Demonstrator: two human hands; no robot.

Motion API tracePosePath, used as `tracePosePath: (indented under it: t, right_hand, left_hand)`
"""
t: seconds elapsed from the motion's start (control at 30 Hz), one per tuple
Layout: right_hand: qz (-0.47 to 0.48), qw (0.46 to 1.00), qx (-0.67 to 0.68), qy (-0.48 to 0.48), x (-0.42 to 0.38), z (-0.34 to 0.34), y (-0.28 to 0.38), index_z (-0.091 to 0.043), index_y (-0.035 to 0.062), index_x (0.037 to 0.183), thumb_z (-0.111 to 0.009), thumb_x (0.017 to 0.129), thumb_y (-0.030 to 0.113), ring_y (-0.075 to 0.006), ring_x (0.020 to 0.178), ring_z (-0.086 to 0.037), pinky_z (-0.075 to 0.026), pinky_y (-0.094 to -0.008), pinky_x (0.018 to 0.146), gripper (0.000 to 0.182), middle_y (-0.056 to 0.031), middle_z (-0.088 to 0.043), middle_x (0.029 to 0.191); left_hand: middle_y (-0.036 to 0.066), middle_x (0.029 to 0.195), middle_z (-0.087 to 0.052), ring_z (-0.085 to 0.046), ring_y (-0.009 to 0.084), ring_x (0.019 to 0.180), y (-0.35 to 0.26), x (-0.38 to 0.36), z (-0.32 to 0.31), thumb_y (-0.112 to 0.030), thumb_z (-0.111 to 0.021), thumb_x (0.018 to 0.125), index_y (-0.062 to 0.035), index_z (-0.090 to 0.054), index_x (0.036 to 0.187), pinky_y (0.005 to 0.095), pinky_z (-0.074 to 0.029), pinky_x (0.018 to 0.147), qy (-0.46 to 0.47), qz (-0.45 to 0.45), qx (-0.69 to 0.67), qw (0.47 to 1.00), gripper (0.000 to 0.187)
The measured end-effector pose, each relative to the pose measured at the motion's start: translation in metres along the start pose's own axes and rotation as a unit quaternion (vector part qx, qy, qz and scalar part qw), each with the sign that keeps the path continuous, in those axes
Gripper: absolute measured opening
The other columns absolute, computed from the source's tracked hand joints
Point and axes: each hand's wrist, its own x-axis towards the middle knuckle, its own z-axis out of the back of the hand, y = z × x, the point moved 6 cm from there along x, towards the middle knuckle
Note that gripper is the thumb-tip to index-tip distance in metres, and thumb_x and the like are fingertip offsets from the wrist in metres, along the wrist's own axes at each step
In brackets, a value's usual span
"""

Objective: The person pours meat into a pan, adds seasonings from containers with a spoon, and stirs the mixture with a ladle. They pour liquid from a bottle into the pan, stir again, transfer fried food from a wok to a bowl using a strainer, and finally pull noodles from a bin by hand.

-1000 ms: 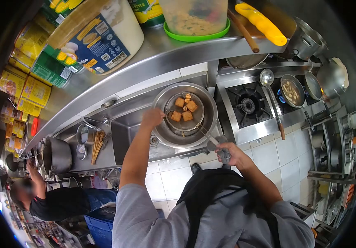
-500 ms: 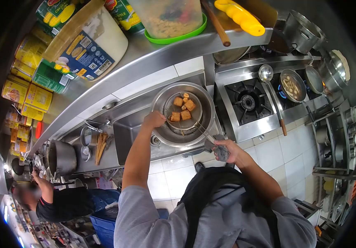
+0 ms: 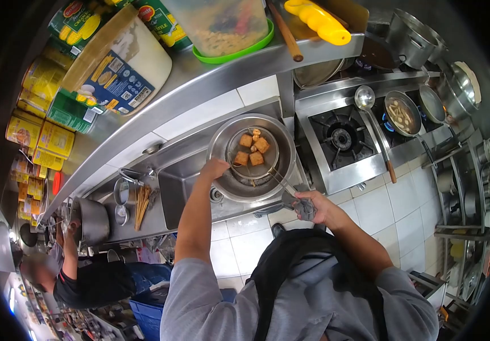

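A wide metal bowl stands at the sink's right end. Within its rim is a round wire strainer holding several browned tofu cubes and a few small curled pieces. My right hand grips the strainer's handle through a grey cloth. Over the bowl's left rim, my left hand has its fingers closed close to the strainer's left edge; what they pinch, if anything, is hidden.
To the right, a pan of sliced food sits on a lit burner, beside a long ladle. Wooden sticks lie left of the sink. A co-worker stands near a large pot. Cans and tubs line the overhead shelf.
The co-worker's raised hand has moved closer to the large pot. The view has shifted slightly. My hands, the strainer and the food in it stay almost where they were.
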Motion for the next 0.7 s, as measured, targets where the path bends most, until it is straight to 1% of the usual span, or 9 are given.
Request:
tracePosePath:
  t: [0.03,0.07,0.13,0.27,0.33,0.4,0.47,0.63,0.7]
  right_hand:
    - [0.0,1.0,-0.003,-0.009,0.0,0.0,0.0,-0.062,0.0059,0.092,-0.07,0.084,0.024,-0.0218,0.064,-0.062,-0.052,-0.0376,0.056,0.022,-0.0062,-0.065,0.078]
    - [0.001,1.0,-0.007,-0.018,0.0,0.001,0.0,-0.062,0.0058,0.093,-0.07,0.084,0.024,-0.0219,0.064,-0.062,-0.051,-0.0378,0.056,0.022,-0.0061,-0.065,0.078]
    - [0.005,1.0,-0.017,-0.014,-0.004,-0.003,0.001,-0.064,0.0074,0.091,-0.07,0.084,0.025,-0.0199,0.065,-0.063,-0.051,-0.0374,0.059,0.019,-0.0046,-0.066,0.078]
    - [0.0,1.0,-0.01,0.01,-0.004,-0.005,0.0,-0.065,0.0093,0.089,-0.07,0.084,0.025,-0.0179,0.067,-0.063,-0.051,-0.0365,0.062,0.017,-0.0027,-0.066,0.078]
    - [0.001,1.0,-0.009,0.005,-0.003,-0.005,-0.001,-0.065,0.0093,0.089,-0.07,0.083,0.024,-0.0179,0.066,-0.063,-0.051,-0.0362,0.062,0.017,-0.0026,-0.066,0.077]
    - [0.002,1.0,-0.01,-0.001,-0.005,-0.006,-0.002,-0.065,0.0094,0.09,-0.07,0.083,0.024,-0.0179,0.066,-0.063,-0.051,-0.0358,0.062,0.017,-0.0025,-0.066,0.077]
    - [0.012,1.0,0.006,-0.016,-0.008,-0.008,-0.001,-0.063,0.0069,0.091,-0.069,0.084,0.025,-0.0217,0.064,-0.06,-0.05,-0.0368,0.058,0.02,-0.0051,-0.064,0.077]
    - [0.014,0.999,0.022,-0.018,-0.012,-0.01,-0.002,-0.062,0.0071,0.09,-0.071,0.083,0.024,-0.0216,0.063,-0.06,-0.05,-0.0367,0.057,0.02,-0.0052,-0.064,0.077]
    - [0.017,0.999,0.024,-0.025,-0.013,-0.012,0.0,-0.062,0.0072,0.09,-0.071,0.082,0.023,-0.0214,0.063,-0.06,-0.05,-0.0367,0.057,0.02,-0.0052,-0.064,0.076]
  left_hand:
    - [0.012,0.087,-0.073,-0.069,0.0267,0.083,-0.004,0.002,-0.001,-0.034,-0.068,0.081,-0.014,-0.076,0.092,0.0368,-0.053,0.076,-0.026,-0.042,0.027,0.998,0.025]
    - [0.012,0.087,-0.073,-0.069,0.0267,0.083,-0.003,0.005,-0.003,-0.034,-0.068,0.081,-0.014,-0.076,0.092,0.0368,-0.053,0.076,-0.026,-0.042,0.026,0.998,0.025]
    - [0.01,0.099,-0.071,-0.067,0.0301,0.097,-0.005,0.003,-0.003,-0.036,-0.065,0.081,-0.0176,-0.076,0.094,0.0369,-0.051,0.086,-0.007,0.02,0.012,1.0,0.025]
    - [0.009,0.101,-0.072,-0.067,0.0296,0.098,-0.014,0.002,0.001,-0.033,-0.064,0.08,-0.0203,-0.076,0.095,0.038,-0.052,0.086,-0.027,0.01,0.016,0.999,0.023]
    - [0.007,0.105,-0.071,-0.066,0.0285,0.102,-0.016,0.008,0.003,-0.029,-0.064,0.08,-0.0229,-0.076,0.096,0.0393,-0.051,0.09,-0.095,-0.006,0.094,0.991,0.021]
    - [0.007,0.106,-0.071,-0.066,0.028,0.103,-0.016,0.009,0.0,-0.028,-0.063,0.08,-0.0241,-0.076,0.097,0.0401,-0.051,0.091,-0.08,-0.002,0.088,0.993,0.021]
    - [0.006,0.107,-0.071,-0.066,0.0276,0.104,-0.02,0.008,-0.001,-0.027,-0.063,0.081,-0.0252,-0.076,0.097,0.0409,-0.051,0.092,-0.064,0.002,0.084,0.994,0.021]
    - [0.006,0.107,-0.071,-0.066,0.0279,0.104,-0.022,0.011,-0.001,-0.026,-0.063,0.081,-0.0252,-0.076,0.096,0.0403,-0.051,0.092,-0.033,-0.035,0.101,0.994,0.02]
    - [0.006,0.107,-0.071,-0.066,0.0283,0.104,-0.021,0.011,0.004,-0.026,-0.063,0.081,-0.0248,-0.076,0.096,0.04,-0.051,0.092,-0.06,-0.013,0.096,0.993,0.02]
